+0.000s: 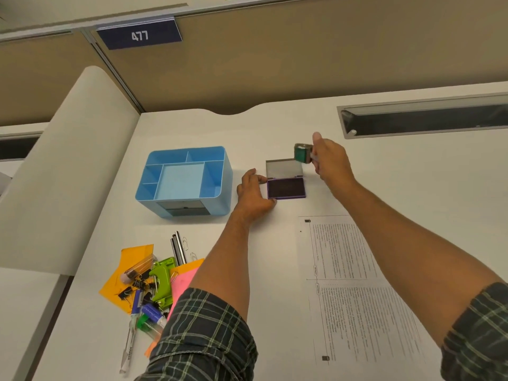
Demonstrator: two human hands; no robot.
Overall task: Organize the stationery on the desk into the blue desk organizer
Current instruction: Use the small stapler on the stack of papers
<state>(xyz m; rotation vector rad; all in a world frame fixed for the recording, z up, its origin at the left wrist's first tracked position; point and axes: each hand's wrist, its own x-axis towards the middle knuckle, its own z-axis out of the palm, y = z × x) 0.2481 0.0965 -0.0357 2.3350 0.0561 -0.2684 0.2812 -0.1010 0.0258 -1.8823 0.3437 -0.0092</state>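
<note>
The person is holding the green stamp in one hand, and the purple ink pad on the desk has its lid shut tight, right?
Not quite. The head view shows the purple ink pad with its lid flipped open, standing up behind the dark ink. The rest is right: the right hand holds the green stamp above it, and the left hand steadies the pad on the desk.

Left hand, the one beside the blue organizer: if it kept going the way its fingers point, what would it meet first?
The left hand already touches the open purple ink pad at its left edge, so the pad comes first. Beyond it, probably bare desk.
</note>
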